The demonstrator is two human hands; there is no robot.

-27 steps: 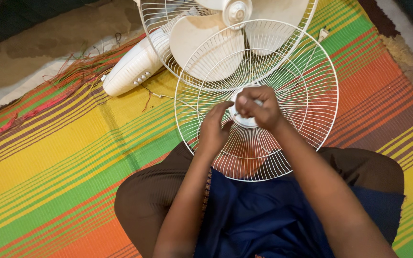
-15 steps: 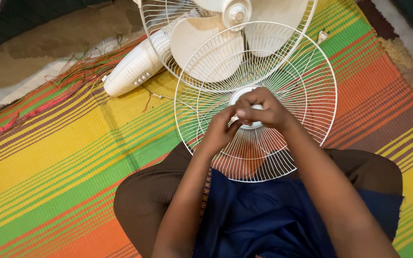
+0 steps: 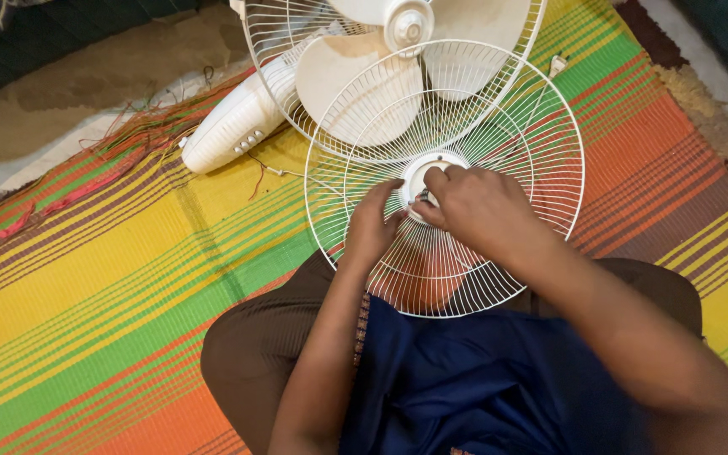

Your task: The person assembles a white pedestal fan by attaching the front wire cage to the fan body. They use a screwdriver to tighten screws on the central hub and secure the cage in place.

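A round white wire fan guard (image 3: 541, 160) rests tilted on my lap, its rim toward me. My left hand (image 3: 372, 226) presses against the wires left of the guard's white centre cap (image 3: 421, 171), fingertips touching the cap's edge. My right hand (image 3: 475, 206) lies over the cap's right side, thumb and fingers pinched at its centre; what they pinch is hidden. Behind the guard lies a white pedestal fan (image 3: 238, 118) on its side, with cream blades (image 3: 339, 72) inside its rear guard.
I sit on a striped woven mat (image 3: 86, 278) of yellow, green and orange. Its frayed edge (image 3: 128, 135) and bare floor lie at the upper left. A thin fan cord with plug (image 3: 556, 63) runs at the upper right. My brown-clad knee (image 3: 254, 337) sits below.
My right hand has dropped from the top of the cap to its right side and flattened. My left hand has spread against the wires. The view has shifted slightly.
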